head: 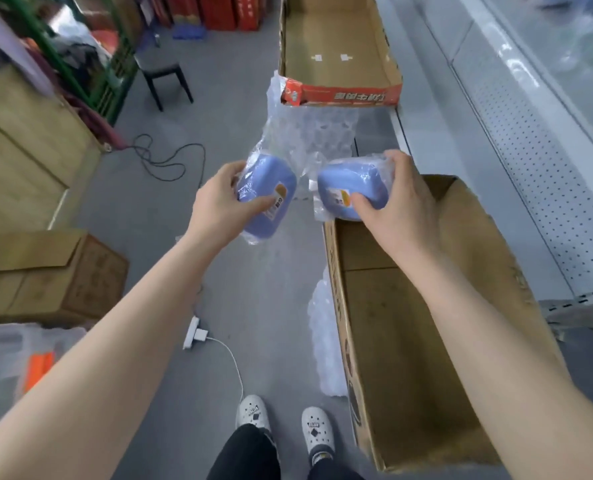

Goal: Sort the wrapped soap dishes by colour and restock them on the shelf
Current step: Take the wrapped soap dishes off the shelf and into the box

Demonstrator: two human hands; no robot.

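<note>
Soap dish (265,195), blue and sealed in clear plastic, is sitting in the left hand (219,206) at about 11 o'clock from the middle of the view; the fingers are curling round its far edge and the thumb is pressing across its label. A second soap dish (352,188), also blue and wrapped, is being gripped by the right hand (399,199) at about 1 o'clock, thumb on the label and fingers wrapping over the top. Both dishes are hanging in the air just beside each other, not touching, the second one over the far corner of an open cardboard box (409,341) at 4 o'clock. Bubble wrap (319,133) is lying on the floor behind them at 12 o'clock, near a low cardboard tray (340,46). A white shelf (530,168) is running along at 2 o'clock.
</note>
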